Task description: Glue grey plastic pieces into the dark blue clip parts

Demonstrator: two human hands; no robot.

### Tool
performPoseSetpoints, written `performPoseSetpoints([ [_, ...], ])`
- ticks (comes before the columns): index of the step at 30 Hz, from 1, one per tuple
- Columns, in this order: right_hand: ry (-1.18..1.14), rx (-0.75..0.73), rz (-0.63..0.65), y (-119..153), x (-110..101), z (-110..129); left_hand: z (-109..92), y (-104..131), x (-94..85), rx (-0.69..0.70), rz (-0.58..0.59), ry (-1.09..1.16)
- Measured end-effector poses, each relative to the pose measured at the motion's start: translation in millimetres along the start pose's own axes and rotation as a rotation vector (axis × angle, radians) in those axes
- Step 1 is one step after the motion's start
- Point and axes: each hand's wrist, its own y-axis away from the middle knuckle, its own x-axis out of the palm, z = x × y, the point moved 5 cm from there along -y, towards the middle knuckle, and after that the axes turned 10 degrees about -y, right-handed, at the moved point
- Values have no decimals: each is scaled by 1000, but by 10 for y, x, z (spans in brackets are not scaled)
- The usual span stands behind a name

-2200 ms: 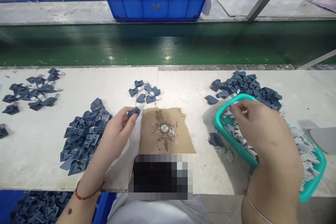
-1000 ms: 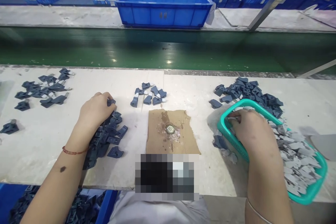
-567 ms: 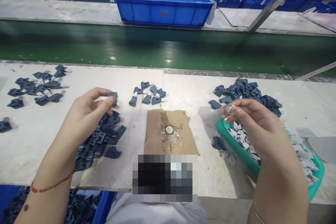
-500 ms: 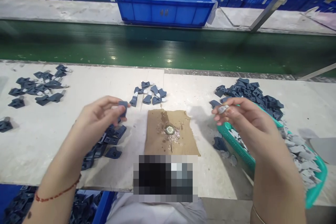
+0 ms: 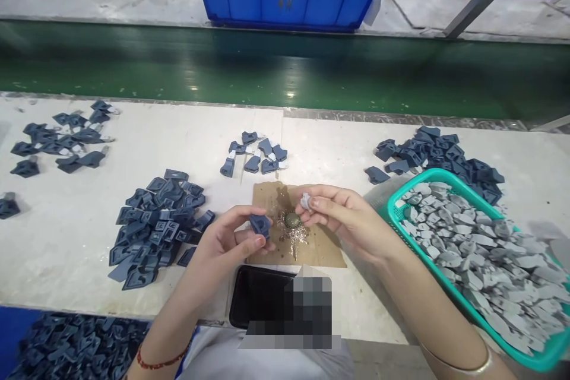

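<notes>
Between the thumb and fingers of my left hand (image 5: pixel 236 237) is a dark blue plastic part (image 5: pixel 259 225), held at the left edge of a brown cardboard piece (image 5: pixel 320 246). My right hand (image 5: pixel 338 214) pinches a small light grey piece (image 5: pixel 305 200) above the cardboard. A round metallic disc (image 5: pixel 293 219) lies on the wet, spotted cardboard between the hands. Left of my left hand sits a heap of dark blue parts (image 5: pixel 155 219). A green basket (image 5: pixel 394 208) full of grey pieces (image 5: pixel 481 249) stands to the right of my right hand.
A black phone (image 5: pixel 253 297) lies at the near table edge. More blue parts lie at the back right (image 5: pixel 436 154), back centre (image 5: pixel 265 148) and far left (image 5: pixel 57 139). Beyond the green belt (image 5: pixel 285 71) stands a blue crate (image 5: pixel 285 3). Another blue bin of parts (image 5: pixel 80 344) is below left.
Both hands have moved inward over the cardboard, each still holding its piece. The heap on the left and the basket on the right are now less covered by my hands and arms.
</notes>
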Motion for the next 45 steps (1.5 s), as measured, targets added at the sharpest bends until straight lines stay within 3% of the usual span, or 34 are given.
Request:
performPoseSetpoints([
  [4, -28, 6, -9, 13, -16, -41, 65, -29, 61, 15, -3, -25],
  [8, 100, -82, -23, 36, -38, -8, 113, -38, 70, 38, -90, -122],
  [15, 663, -354, -88, 90, -15, 124, 205, -24, 92, 46, -128, -184],
  [19, 872, -426, -22, 119, 59, 111, 247, -5, 111, 21, -130, -236],
  [27, 1048, -534, 59, 146, 116, 71, 244, 12, 122, 35, -132, -224],
  [35, 989, -491, 8, 148, 80, 92, 247, 16, 109, 76, -127, -247],
  [39, 739, -322, -109, 136, 6, 100, 224, 29, 109, 90, -142, -263],
  [45, 411, -202, -81, 87, -17, 56, 138, 47, 85, 155, -215, -237],
])
